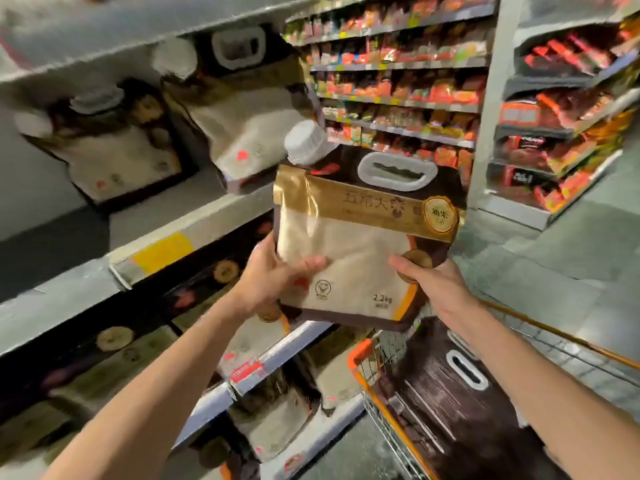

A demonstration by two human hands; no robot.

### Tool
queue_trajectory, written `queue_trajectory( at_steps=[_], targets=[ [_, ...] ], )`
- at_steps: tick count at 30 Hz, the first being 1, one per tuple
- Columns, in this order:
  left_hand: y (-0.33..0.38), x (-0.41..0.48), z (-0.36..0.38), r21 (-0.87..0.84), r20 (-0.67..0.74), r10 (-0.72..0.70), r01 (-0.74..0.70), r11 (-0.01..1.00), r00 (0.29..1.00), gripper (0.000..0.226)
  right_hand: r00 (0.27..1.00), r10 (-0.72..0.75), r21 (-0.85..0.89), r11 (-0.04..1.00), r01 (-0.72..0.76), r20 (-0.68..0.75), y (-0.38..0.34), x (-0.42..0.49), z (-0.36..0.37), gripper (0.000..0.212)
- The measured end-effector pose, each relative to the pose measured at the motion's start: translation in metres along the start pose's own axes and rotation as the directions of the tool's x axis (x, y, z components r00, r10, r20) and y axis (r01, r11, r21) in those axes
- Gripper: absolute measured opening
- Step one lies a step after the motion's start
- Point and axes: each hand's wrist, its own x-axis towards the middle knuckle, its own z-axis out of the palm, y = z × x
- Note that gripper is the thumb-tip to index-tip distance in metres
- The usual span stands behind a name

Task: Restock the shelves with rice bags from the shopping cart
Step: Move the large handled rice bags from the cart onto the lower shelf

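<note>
The biggest thing on my feed is the tall grey metal shelving (62, 303) running down the left, blurred by the wide lens. Across the grey floor (554, 258) stand the far aisle racks (398, 64), packed with red and orange packets too small for me to read.

At lower right sits the wire shopping cart with orange trim (356, 358), its front corner close to the shelving's lower tiers. Inside it lies a dark brown bag with a white handle slot (450, 393), flat on its side.

I have the task's item up in the air: a gold, brown and clear-windowed rice bag marked 2.2kg (356, 244), roughly upright and leaning a little to the right. It hangs between the shelving and the cart, above the cart's front corner and apart from both.

Two matching rice pouches (114, 150) and (242, 109) stand on the middle shelf, leaning back, with more of the same on the tiers below.

My left hand (273, 275) grips the held bag's lower left edge, thumb across the front window and fingers hidden behind. My right hand (429, 282) clasps the lower right corner the same way, thumb on the front.

The held bag's white screw cap (306, 140) sits at its top left, beside its white carry handle (396, 171). A yellow price label (162, 252) marks the middle shelf's lip.
</note>
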Motion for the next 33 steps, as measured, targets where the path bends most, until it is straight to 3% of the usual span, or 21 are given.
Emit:
queue_trajectory(
  at_steps=[3,11,14,16,18,22,25,29,31,33],
  targets=[
    [0.018,-0.017,-0.060,0.071,-0.123,0.118,-0.110,0.991,0.985,0.065,0.989,-0.104,0.000,0.994,0.105,0.110,-0.035,0.007,0.063,0.032],
    [0.029,-0.053,-0.169,0.193,-0.365,0.360,-0.309,0.931,0.859,0.057,0.931,-0.295,0.046,0.955,0.292,0.214,-0.087,0.014,0.190,0.041],
    [0.032,-0.055,-0.206,0.260,-0.419,0.411,-0.326,0.909,0.810,0.056,0.909,-0.294,0.045,0.955,0.294,0.294,-0.110,0.015,0.225,0.037],
    [0.033,-0.052,-0.227,0.293,-0.439,0.452,-0.352,0.889,0.776,0.058,0.889,-0.277,0.102,0.961,0.257,0.364,-0.126,0.019,0.244,0.058],
    [0.033,-0.047,-0.247,0.279,-0.476,0.462,-0.370,0.886,0.748,0.066,0.828,-0.277,0.256,0.952,0.168,0.487,-0.143,0.021,0.265,0.031],
    [0.024,-0.033,-0.281,0.283,-0.517,0.473,-0.379,0.881,0.713,0.066,0.782,-0.403,0.325,0.907,0.269,0.476,-0.156,0.043,0.303,0.036],
    [0.012,-0.024,-0.303,0.234,-0.528,0.471,-0.412,0.880,0.707,0.051,0.771,-0.436,0.265,0.899,0.349,0.464,-0.152,0.063,0.332,0.044],
    [-0.008,-0.016,-0.311,0.254,-0.639,0.364,-0.260,0.932,0.678,0.032,0.771,-0.412,-0.083,0.856,0.510,0.486,-0.138,0.084,0.356,0.036],
    [-0.021,-0.010,-0.317,0.221,-0.662,0.307,-0.213,0.952,0.684,0.043,0.810,-0.328,-0.218,0.852,0.476,0.487,-0.127,0.093,0.364,0.034],
    [-0.024,-0.004,-0.320,0.212,-0.648,0.257,-0.154,0.965,0.717,0.059,0.854,-0.263,-0.284,0.865,0.415,0.449,-0.123,0.102,0.372,0.057]
  ],
)
